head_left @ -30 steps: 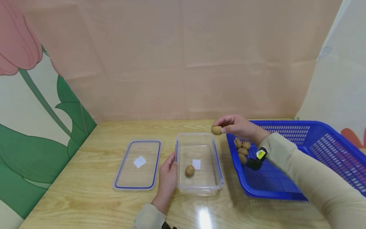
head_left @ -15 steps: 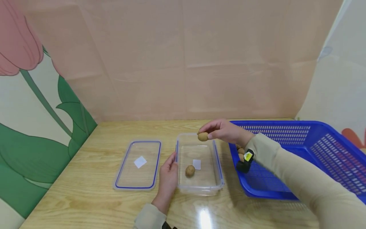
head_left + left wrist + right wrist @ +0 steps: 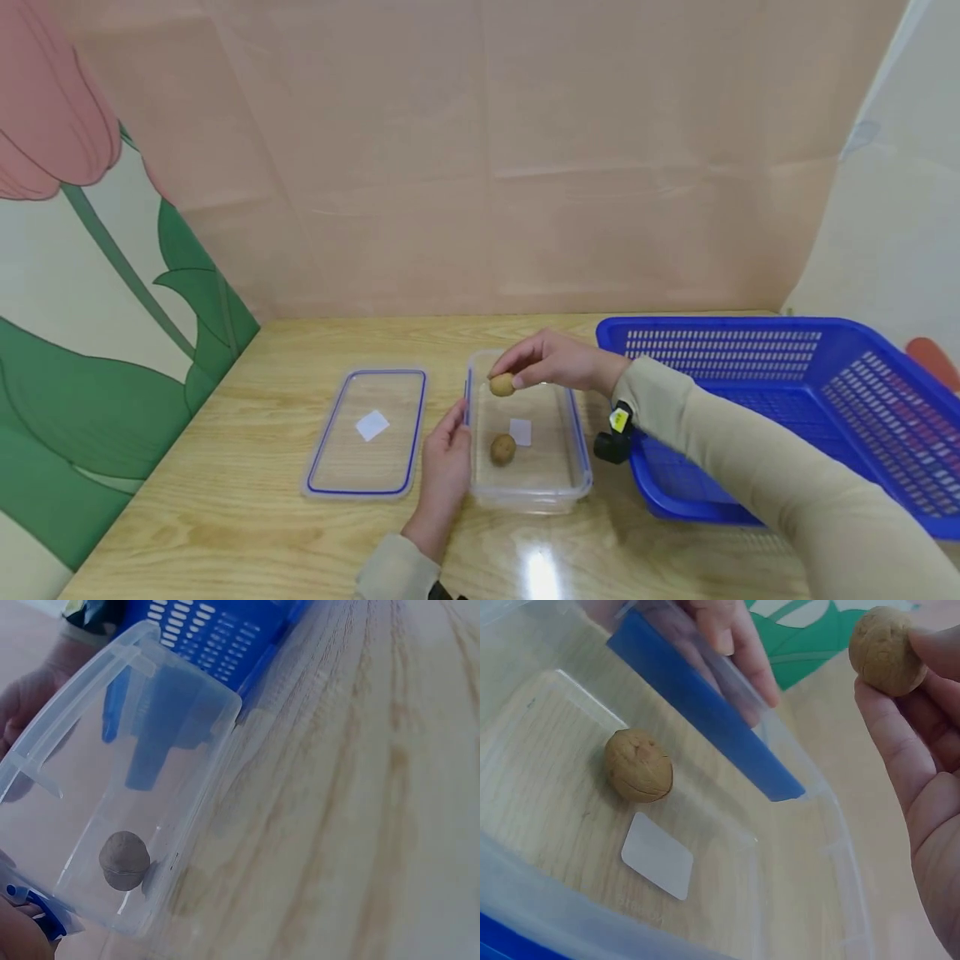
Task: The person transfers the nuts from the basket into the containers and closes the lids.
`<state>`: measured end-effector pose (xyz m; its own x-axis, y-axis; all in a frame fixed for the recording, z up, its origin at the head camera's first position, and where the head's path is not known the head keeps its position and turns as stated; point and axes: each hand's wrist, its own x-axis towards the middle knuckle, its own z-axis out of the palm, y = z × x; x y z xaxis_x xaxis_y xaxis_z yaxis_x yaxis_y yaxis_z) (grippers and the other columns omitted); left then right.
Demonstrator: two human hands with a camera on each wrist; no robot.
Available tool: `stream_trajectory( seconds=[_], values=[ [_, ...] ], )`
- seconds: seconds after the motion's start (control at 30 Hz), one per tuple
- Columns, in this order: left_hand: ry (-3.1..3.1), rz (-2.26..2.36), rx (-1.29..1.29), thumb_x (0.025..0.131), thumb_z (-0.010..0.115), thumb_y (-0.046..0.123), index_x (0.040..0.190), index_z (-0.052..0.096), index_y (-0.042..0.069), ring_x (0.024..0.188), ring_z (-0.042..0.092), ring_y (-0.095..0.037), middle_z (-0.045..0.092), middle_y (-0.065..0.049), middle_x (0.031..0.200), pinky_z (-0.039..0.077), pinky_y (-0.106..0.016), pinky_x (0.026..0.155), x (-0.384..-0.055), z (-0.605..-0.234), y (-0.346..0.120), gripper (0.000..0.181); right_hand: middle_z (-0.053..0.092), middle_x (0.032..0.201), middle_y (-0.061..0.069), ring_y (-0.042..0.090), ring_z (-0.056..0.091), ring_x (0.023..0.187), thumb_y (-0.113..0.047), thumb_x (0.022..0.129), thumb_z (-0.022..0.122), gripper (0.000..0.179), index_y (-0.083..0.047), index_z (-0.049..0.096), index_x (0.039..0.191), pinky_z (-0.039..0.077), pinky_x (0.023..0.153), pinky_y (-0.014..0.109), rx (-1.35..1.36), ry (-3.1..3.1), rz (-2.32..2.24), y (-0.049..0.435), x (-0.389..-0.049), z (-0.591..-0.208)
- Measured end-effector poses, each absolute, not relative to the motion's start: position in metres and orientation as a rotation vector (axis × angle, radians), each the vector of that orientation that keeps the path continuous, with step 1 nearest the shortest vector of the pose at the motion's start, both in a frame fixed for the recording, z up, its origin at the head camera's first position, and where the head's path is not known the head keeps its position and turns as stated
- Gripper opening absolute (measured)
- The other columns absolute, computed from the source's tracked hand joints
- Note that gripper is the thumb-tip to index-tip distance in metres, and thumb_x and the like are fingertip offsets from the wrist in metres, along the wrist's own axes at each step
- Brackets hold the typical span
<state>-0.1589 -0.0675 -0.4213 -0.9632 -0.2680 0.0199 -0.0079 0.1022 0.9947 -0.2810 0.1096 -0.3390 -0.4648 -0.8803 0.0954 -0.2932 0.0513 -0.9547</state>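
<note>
My right hand [image 3: 551, 362] pinches a walnut [image 3: 502, 384] between thumb and fingers above the far-left part of a clear plastic food container [image 3: 536, 493]. In the right wrist view, the held walnut [image 3: 887, 652] is plainly between the thumb and fingertips. Another walnut [image 3: 638, 766] lies on the container's floor beside a white square label [image 3: 658, 856]. My left hand [image 3: 444, 462] rests against the container's left wall, its fingers lying along the outside by a blue side clip [image 3: 705, 712]. Through the clear wall, the left wrist view shows the lying walnut [image 3: 124, 861] too.
The container's lid [image 3: 363, 471], with a blue seal, lies flat on the wooden table [image 3: 225, 467] to the left. A large blue plastic basket [image 3: 720, 400] stands at the right, partly covered by my right forearm. A beige sheet hangs behind the table.
My right hand has carried the walnut leftward and down, from the basket's edge to over the container. The forearm now hides the basket's walnuts. My left hand stays in place.
</note>
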Motion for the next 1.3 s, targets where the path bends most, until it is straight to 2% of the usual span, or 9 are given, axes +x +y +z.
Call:
stream_trajectory(
  seconds=[0.33,0.63,0.87,1.3],
  values=[
    [-2.17,-1.942,0.249,0.092,0.044,0.004,0.132,0.05,0.004,0.128,0.042,-0.029,0.048,-0.014,0.136,0.036,-0.043,0.107,-0.158,-0.42,-0.067,0.04,0.067,0.107,0.007,0.016,0.061,0.099,-0.011,0.086,0.062,0.032,0.0,0.062,0.116,0.051,0.09,0.032,-1.089,1.938,-1.139,0.096,-0.284,-0.341],
    [-2.18,-1.942,0.256,0.092,0.044,0.005,0.131,0.05,0.005,0.124,0.046,-0.028,0.05,-0.014,0.135,0.042,-0.042,0.102,-0.157,-0.421,-0.067,0.04,0.068,0.106,0.006,0.01,0.061,0.097,-0.005,0.087,0.06,0.027,0.001,0.063,0.113,0.05,0.091,0.027,-1.101,1.895,-0.916,0.08,-0.286,-0.348],
    [-2.178,-1.929,0.234,0.091,0.044,0.004,0.131,0.05,0.003,0.125,0.045,-0.029,0.05,-0.015,0.134,0.041,-0.043,0.103,-0.158,-0.421,-0.068,0.041,0.067,0.109,0.011,0.004,0.059,0.096,-0.004,0.086,0.061,0.027,0.004,0.063,0.111,0.048,0.09,0.021,-1.186,1.891,-0.723,0.072,-0.289,-0.352],
    [-2.167,-1.929,0.23,0.091,0.044,0.003,0.131,0.05,0.002,0.125,0.046,-0.029,0.05,-0.016,0.134,0.041,-0.043,0.103,-0.158,-0.423,-0.067,0.04,0.066,0.112,0.009,0.006,0.058,0.1,-0.005,0.085,0.062,0.027,0.002,0.063,0.111,0.045,0.094,0.021,-1.166,1.905,-0.618,0.067,-0.289,-0.355]
  ],
)
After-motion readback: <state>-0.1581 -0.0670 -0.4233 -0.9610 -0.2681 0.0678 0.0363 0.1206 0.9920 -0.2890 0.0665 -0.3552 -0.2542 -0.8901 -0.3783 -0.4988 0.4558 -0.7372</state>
